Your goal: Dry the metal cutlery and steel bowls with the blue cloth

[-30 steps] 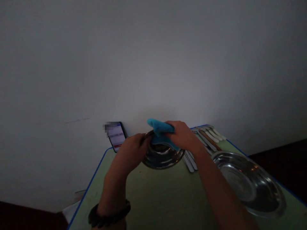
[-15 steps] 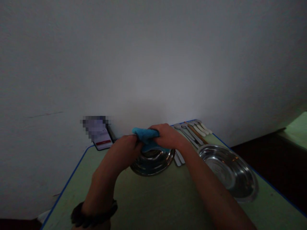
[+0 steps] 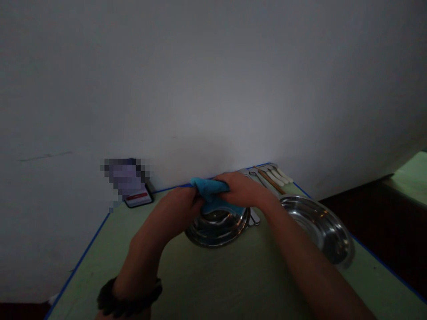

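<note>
A blue cloth is bunched between my two hands, above and partly inside a shiny steel bowl. My left hand is closed at the cloth's left end, over the bowl's left side; its fingertips are hidden, so I cannot tell whether it also touches the rim. My right hand grips the cloth from the right, fingers curled over it. Part of the cloth hangs down against the bowl's inner wall. The far side of the bowl is covered by the hands and cloth.
Right of the bowl lies a larger steel basin, partly behind my right forearm. Several utensils, some with white handles, lie in a row along the back edge. A phone leans on the wall at the back left of the green table.
My view has shifted slightly, so the phone and basin sit further left. Both hands, the cloth and the bowl appear a little further right. The grip on the cloth looks the same.
</note>
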Demonstrator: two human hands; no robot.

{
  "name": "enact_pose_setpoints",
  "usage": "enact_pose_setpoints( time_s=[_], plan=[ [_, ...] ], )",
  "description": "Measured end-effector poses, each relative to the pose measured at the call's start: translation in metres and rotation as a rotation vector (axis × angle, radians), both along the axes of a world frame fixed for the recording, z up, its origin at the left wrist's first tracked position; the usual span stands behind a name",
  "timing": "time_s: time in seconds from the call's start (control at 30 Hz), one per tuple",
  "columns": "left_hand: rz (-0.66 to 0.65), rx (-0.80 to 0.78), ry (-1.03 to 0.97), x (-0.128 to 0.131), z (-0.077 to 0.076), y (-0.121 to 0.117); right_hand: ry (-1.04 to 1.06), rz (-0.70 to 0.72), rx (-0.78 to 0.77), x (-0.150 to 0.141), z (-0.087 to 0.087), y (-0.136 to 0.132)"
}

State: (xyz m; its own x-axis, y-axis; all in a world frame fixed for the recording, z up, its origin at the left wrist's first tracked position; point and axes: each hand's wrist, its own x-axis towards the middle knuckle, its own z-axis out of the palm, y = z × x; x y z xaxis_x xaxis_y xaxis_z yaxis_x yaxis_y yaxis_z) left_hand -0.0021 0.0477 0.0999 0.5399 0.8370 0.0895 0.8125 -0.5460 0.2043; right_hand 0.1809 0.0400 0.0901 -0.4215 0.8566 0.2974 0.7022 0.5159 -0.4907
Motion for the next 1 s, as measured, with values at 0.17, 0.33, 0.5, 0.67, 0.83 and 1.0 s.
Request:
enact_pose_setpoints(
  time_s=[0.17,0.33,0.5,0.67,0.83,1.0],
  plan=[
    [-0.020,0.051,-0.037,-0.004,0.008,-0.006,-0.046,-0.024,-0.027,-0.003,0.013,-0.006],
    [0.087,0.214,-0.223,-0.022,0.011,-0.005,-0.033,-0.146,0.011,-0.026,0.021,0.003],
    [0.199,0.372,-0.450,-0.035,0.013,0.000,0.073,-0.218,0.078,-0.045,0.022,0.014],
    [0.154,0.336,-0.479,-0.040,0.017,0.003,-0.026,-0.261,0.129,-0.047,0.024,0.014],
    [0.091,0.270,-0.454,-0.046,0.018,0.004,-0.063,-0.197,0.090,-0.056,0.024,0.011],
    [0.116,0.162,-0.511,-0.051,0.016,0.009,-0.081,-0.165,0.093,-0.062,0.018,0.016]
  ],
)
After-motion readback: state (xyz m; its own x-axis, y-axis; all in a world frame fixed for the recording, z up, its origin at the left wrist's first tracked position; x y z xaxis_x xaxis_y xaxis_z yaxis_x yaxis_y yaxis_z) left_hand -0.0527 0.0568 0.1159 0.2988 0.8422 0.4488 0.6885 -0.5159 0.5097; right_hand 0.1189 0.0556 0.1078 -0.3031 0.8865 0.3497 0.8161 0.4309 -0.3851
